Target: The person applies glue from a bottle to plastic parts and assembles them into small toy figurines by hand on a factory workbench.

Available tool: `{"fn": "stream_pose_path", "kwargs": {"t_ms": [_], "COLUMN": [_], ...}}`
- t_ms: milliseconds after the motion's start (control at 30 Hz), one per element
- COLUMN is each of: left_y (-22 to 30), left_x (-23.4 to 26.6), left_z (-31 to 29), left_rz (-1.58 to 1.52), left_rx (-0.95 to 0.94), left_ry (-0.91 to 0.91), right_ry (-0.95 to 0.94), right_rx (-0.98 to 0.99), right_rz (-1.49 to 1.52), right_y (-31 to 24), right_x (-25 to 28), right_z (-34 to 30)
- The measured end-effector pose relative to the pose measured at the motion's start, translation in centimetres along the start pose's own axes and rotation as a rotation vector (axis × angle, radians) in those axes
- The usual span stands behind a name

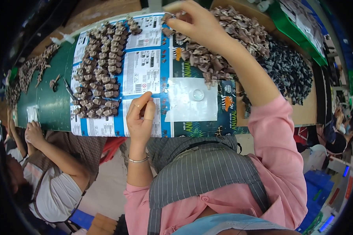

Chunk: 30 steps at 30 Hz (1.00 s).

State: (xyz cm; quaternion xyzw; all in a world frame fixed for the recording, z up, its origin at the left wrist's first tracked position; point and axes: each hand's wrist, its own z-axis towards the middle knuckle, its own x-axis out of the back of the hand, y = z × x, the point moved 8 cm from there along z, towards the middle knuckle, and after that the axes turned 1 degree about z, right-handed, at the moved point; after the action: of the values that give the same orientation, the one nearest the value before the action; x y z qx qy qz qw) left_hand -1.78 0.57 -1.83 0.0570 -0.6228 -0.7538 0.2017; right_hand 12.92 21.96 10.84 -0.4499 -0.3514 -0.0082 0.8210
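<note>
My left hand (140, 119) is raised over the printed sheets near the table's front edge, its fingers curled in. Whatever they hold, if anything, is too small to make out. At the far side my right hand (196, 25) reaches over the table with thumb and forefinger apart, close to some loose brown pieces (168, 31). To its right lies a big heap of brown plastic pieces (239, 35). Left of my hands, small brown figures (102, 74) stand in several rows on the blue and white printed sheets (142, 72). A few more figures (133, 25) form a short row behind.
A small round clear dish (197, 94) sits on a whitish sheet (176, 105) in front of me. Black pieces (290, 70) are heaped at the right, by a green-edged bin (302, 35). More brown pieces (31, 68) lie far left, where another person's hand (34, 133) rests.
</note>
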Motion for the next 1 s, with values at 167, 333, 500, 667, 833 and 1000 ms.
{"fn": "stream_pose_path", "kwargs": {"t_ms": [167,333,500,667,833,1000], "left_y": [2.5,7.4,5.3,5.4,4.2,4.2], "left_x": [-3.5,-11.5,-15.2,-13.3,-8.2,-4.9], "left_z": [3.1,7.1,8.4,7.7,4.9,2.3], "left_rz": [0.244,0.434,0.604,0.681,0.670,0.656], "left_rx": [-0.080,-0.510,-0.689,-0.620,-0.461,-0.361], "left_ry": [-0.174,-0.368,-0.438,-0.400,-0.387,-0.286], "right_ry": [0.164,0.424,0.406,0.271,0.291,0.313], "right_rx": [-0.125,-0.568,-0.323,-0.223,-0.143,-0.016], "right_rz": [-0.062,-0.039,-0.409,-0.465,-0.421,-0.372], "right_y": [2.3,5.9,3.3,3.2,3.5,2.7], "right_x": [8.9,13.3,12.6,9.0,7.1,6.8], "right_z": [-14.1,-26.9,-31.2,-31.6,-29.5,-26.3]}}
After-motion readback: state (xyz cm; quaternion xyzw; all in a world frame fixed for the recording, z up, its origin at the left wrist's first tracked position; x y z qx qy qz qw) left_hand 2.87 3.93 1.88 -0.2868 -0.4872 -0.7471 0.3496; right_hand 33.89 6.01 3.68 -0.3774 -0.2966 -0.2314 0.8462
